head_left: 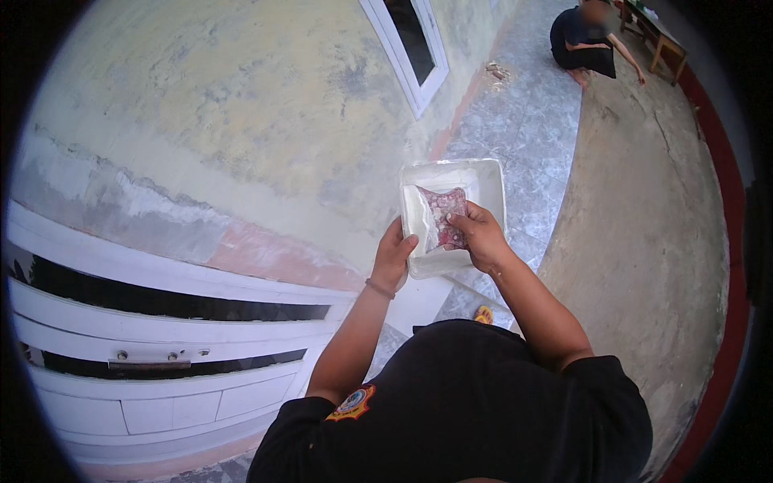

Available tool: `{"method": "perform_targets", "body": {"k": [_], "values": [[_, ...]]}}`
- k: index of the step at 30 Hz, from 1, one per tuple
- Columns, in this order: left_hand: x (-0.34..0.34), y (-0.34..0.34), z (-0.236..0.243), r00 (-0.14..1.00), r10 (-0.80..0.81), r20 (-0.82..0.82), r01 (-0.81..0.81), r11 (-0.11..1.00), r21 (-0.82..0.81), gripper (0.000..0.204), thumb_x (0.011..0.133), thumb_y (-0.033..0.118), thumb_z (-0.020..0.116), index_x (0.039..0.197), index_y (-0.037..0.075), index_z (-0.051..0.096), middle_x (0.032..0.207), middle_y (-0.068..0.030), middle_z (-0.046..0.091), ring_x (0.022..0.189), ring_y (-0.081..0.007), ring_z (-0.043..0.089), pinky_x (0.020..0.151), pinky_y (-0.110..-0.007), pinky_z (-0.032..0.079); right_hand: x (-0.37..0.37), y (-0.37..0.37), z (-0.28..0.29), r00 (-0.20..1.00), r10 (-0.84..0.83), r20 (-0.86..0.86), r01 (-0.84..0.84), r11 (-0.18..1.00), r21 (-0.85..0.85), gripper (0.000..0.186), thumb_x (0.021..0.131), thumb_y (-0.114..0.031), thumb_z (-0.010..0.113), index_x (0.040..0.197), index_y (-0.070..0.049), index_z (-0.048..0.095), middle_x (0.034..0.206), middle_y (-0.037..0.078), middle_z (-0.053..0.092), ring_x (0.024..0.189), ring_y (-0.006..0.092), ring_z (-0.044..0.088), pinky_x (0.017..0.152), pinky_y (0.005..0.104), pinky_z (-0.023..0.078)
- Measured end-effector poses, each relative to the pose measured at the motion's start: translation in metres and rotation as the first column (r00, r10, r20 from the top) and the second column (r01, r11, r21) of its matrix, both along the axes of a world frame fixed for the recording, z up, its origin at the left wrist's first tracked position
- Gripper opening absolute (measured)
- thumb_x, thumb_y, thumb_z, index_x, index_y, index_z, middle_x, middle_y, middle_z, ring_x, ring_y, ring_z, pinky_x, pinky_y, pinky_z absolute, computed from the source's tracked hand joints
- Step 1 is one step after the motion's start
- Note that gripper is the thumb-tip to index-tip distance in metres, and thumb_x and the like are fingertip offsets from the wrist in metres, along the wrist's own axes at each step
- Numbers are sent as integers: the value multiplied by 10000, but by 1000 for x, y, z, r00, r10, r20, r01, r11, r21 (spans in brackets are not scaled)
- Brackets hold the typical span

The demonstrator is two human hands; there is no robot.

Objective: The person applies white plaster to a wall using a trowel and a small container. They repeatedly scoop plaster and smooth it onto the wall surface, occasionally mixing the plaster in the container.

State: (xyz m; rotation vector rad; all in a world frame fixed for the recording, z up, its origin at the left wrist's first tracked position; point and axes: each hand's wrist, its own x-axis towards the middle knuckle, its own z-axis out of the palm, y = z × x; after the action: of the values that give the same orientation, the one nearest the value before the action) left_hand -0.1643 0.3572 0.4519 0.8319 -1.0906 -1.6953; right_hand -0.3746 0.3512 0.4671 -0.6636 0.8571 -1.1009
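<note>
A white rectangular plastic tub (493,179) is held up in front of me. My left hand (393,256) grips its near left wall, with the thumb over the rim. Inside the tub, my right hand (481,237) pinches a flat, roughly square, reddish-purple patterned pad (444,211) with pale spots. It looks like a cloth or a sponge; I cannot tell which. The thumb lies on top of the pad, and the fingers beneath are mostly hidden. White stuff or a pale surface shows along the pad's left side.
On the left are a stained plaster wall (241,97), a white-framed window (427,72) and a white door (241,278). Grey tiles (515,121) border a concrete strip (636,201). Farther off, a person (584,44) crouches near a wooden table (664,40); small pale objects (498,72) lie by the wall.
</note>
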Motion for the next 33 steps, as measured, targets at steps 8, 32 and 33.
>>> {"method": "perform_targets", "body": {"k": [8, 32, 33], "values": [[-24, -2, -58, 995, 97, 1, -95, 976, 198, 561, 1033, 235, 524, 1505, -27, 373, 1404, -146, 563, 1268, -254, 577, 1065, -401, 478, -64, -19, -33, 986, -66, 151, 38, 983, 179, 328, 984, -97, 554, 1308, -55, 582, 1111, 56, 700, 898, 165, 709, 710, 319, 602], [-159, -340, -138, 986, 126, -112, -34, 800, 599, 405, 1016, 293, 544, 1311, 18, 583, 1256, -142, 668, 1142, -281, 660, 996, -430, 527, -231, -326, -65, 910, -352, 218, 275, 908, 317, 470, 879, -182, 608, 1333, -77, 543, 1152, 70, 658, 954, 230, 675, 651, 369, 595], [-162, -357, -137, 983, 136, -121, -32, 783, 621, 404, 1015, 290, 543, 1312, 19, 583, 1253, -142, 669, 1140, -280, 662, 993, -429, 529, -233, -347, -63, 909, -355, 220, 277, 907, 317, 475, 879, -186, 610, 1336, -76, 540, 1162, 72, 656, 964, 231, 676, 657, 372, 598]]}}
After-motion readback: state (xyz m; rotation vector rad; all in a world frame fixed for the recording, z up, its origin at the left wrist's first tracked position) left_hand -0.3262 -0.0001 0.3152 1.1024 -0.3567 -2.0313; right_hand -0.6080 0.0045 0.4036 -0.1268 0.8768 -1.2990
